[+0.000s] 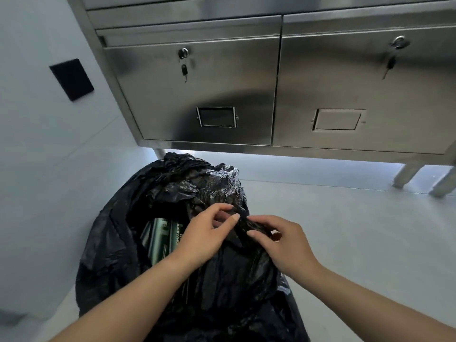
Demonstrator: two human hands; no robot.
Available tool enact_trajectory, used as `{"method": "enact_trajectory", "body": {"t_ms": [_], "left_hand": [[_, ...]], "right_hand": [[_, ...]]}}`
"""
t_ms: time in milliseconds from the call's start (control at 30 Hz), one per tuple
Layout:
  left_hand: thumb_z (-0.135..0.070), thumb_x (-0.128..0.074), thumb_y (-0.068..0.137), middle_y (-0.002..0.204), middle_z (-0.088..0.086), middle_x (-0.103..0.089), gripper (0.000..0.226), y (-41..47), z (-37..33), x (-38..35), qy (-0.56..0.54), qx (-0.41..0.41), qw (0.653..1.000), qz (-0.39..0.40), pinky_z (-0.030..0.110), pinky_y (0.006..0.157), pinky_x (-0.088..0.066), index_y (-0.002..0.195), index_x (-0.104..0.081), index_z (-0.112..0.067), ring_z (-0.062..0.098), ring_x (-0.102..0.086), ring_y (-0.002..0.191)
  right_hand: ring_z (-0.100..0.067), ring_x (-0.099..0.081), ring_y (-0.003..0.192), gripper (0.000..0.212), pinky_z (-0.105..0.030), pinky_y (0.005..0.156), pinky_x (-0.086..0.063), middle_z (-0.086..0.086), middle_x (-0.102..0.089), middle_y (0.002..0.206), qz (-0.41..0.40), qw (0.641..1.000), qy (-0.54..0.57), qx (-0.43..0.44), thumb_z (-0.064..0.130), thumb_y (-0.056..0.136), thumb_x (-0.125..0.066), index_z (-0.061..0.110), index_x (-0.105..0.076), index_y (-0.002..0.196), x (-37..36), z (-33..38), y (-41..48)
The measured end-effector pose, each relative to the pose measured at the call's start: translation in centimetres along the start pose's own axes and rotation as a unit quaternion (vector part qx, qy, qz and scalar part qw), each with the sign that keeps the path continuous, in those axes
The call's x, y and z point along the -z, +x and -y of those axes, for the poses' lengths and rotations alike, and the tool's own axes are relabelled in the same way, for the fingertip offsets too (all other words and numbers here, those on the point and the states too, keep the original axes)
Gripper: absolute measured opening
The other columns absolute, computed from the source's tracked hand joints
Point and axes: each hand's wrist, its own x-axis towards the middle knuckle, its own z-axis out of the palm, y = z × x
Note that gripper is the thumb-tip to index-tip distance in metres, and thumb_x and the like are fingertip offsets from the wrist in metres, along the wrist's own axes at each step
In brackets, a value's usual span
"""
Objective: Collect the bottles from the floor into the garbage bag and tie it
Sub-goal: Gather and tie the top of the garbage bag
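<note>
1. Plainly, the garbage bag [172, 243] stood on the floor [357, 230] against the wall, just in front of the steel cabinet [246, 82], and its mouth was only partly gathered: a gap on the left side showed the bottles [162, 235] inside, green with pale labels.
2. Both hands were closed in a pinch on the same bunched strip of black plastic near the top. The left hand [204, 235] held it between thumb and fingertips; the right hand [283, 240] had its fingers curled over the strip from the other side.
3. Thin film could have slipped out of such a light pinch, and the twist would then have come undone (the plastic looked slick and crumpled).
4. Pulling hard to close the left gap might have torn the film, since bottle edges pressed close under it.
5. If the knot had been made with too little gathered plastic, the opening by the bottles would probably have stayed open and let some fall out on lifting.
6. A sideways tug could also have tipped the full bag toward the wall.
7. No bottles were visible on the floor in this view, so the collecting looked finished.
</note>
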Motion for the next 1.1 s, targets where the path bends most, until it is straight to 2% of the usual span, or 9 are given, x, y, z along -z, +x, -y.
{"method": "enact_trajectory", "body": {"t_ms": [167, 267, 433, 600, 700, 800, 933, 1033, 1100], "left_hand": [[-0.043, -0.062, 0.082, 0.082, -0.007, -0.07, 0.028, -0.6, 1.0, 0.8, -0.029, 0.068, 0.997, 0.003, 0.02, 0.072, -0.048, 0.106, -0.064, -0.028, 0.007, -0.067, 0.074], [-0.024, -0.067, 0.083, 0.07, -0.009, -0.071, 0.022, -0.7, 1.8, 1.2, -0.086, 0.101, 0.991, 0.014, 0.011, 0.056, -0.045, 0.105, -0.064, -0.021, 0.002, -0.065, 0.059], [-0.013, -0.066, 0.081, 0.061, -0.016, -0.068, 0.019, -1.3, 2.8, 2.7, -0.04, 0.075, 0.996, 0.016, 0.015, 0.056, -0.045, 0.095, -0.068, -0.025, 0.007, -0.064, 0.055], [-0.02, -0.065, 0.083, 0.067, -0.022, -0.064, 0.02, -2.4, 3.0, 5.5, 0.003, 0.032, 0.999, 0.004, 0.015, 0.057, -0.047, 0.088, -0.065, -0.04, 0.003, -0.054, 0.051], [-0.016, -0.063, 0.086, 0.067, -0.018, -0.064, 0.02, -3.3, 2.6, 7.1, -0.023, 0.037, 0.999, 0.017, 0.021, 0.067, -0.054, 0.098, -0.067, -0.032, 0.008, -0.064, 0.059], [-0.009, -0.061, 0.088, 0.071, -0.011, -0.063, 0.021, -3.9, 2.7, 8.4, -0.046, 0.05, 0.998, -0.015, 0.017, 0.063, -0.054, 0.104, -0.068, -0.022, 0.003, -0.064, 0.056], [-0.006, -0.062, 0.087, 0.074, -0.006, -0.062, 0.021, -4.2, 3.5, 9.6, -0.046, 0.059, 0.996, -0.056, 0.014, 0.057, -0.049, 0.104, -0.068, -0.017, 0.001, -0.056, 0.049], [-0.006, -0.065, 0.084, 0.073, -0.004, -0.061, 0.02, -4.3, 3.7, 9.0, -0.07, 0.05, 0.996, -0.034, 0.01, 0.053, -0.042, 0.099, -0.068, -0.019, -0.003, -0.048, 0.042], [-0.005, -0.066, 0.083, 0.072, -0.003, -0.063, 0.019, -4.0, 3.4, 8.3, -0.106, 0.056, 0.993, -0.019, 0.012, 0.054, -0.043, 0.098, -0.068, -0.017, 0.0, -0.049, 0.044]], "right_hand": [[0.012, -0.06, 0.081, 0.03, -0.004, 0.07, -0.041, 0.035, -0.066, 0.086, 0.039, 0.999, -0.002, 0.018, 0.024, 0.073, -0.077, 0.042, -0.07, 0.095, -1.8, 0.7, -0.7], [0.012, -0.06, 0.087, 0.037, -0.004, 0.072, -0.041, 0.041, -0.062, 0.091, 0.069, 0.997, -0.014, 0.021, 0.029, 0.07, -0.078, 0.057, -0.064, 0.09, -2.5, 1.0, -1.3], [-0.007, -0.062, 0.079, 0.041, -0.018, 0.064, -0.05, 0.021, -0.068, 0.092, 0.066, 0.997, 0.001, 0.026, 0.054, 0.06, -0.076, 0.048, -0.064, 0.099, -2.6, 1.8, -1.1], [0.003, -0.055, 0.104, 0.046, -0.016, 0.084, -0.048, 0.024, -0.061, 0.11, 0.069, 0.997, 0.002, 0.035, 0.067, 0.071, -0.053, 0.041, -0.061, 0.109, -3.3, 3.9, 3.3], [0.003, -0.051, 0.113, 0.057, -0.015, 0.094, -0.038, 0.016, -0.059, 0.123, 0.134, 0.991, 0.017, 0.014, 0.066, 0.079, -0.034, 0.036, -0.055, 0.122, -6.2, 5.5, 5.2], [0.001, -0.051, 0.113, 0.064, -0.014, 0.095, -0.033, 0.015, -0.064, 0.115, 0.224, 0.973, 0.045, -0.032, 0.068, 0.078, -0.026, 0.036, -0.048, 0.129, -8.4, 6.0, 5.2], [0.012, -0.052, 0.096, 0.087, -0.011, 0.082, -0.035, 0.029, -0.057, 0.096, 0.299, 0.953, -0.029, -0.037, 0.088, 0.056, -0.046, 0.049, -0.033, 0.133, -9.0, 6.2, 3.1], [0.002, -0.047, 0.107, 0.115, -0.018, 0.088, -0.035, 0.025, -0.047, 0.108, 0.248, 0.962, -0.1, -0.048, 0.091, 0.036, -0.055, 0.045, -0.027, 0.138, -9.6, 6.0, 1.4], [0.003, -0.047, 0.104, 0.107, -0.017, 0.083, -0.036, 0.027, -0.046, 0.105, 0.21, 0.972, -0.092, -0.055, 0.087, 0.037, -0.06, 0.046, -0.033, 0.132, -9.9, 5.9, 1.0]]}}
